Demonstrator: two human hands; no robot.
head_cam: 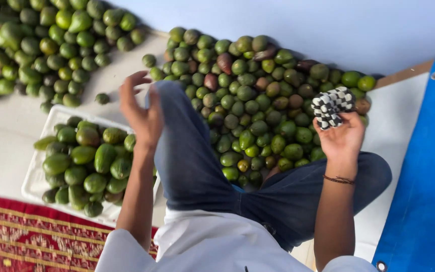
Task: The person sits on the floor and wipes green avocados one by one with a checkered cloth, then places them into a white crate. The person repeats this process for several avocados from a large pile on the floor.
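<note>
My left hand hovers with fingers spread and empty, above the knee of my jeans and just right of a white crate filled with green avocados. My right hand is raised over the right edge of a big avocado pile and grips a black-and-white checkered cloth. A thin bracelet circles that wrist.
A second avocado heap lies at the upper left on the pale floor. One loose avocado sits between heap and crate. A red patterned rug is at the lower left, a blue tarp on the right.
</note>
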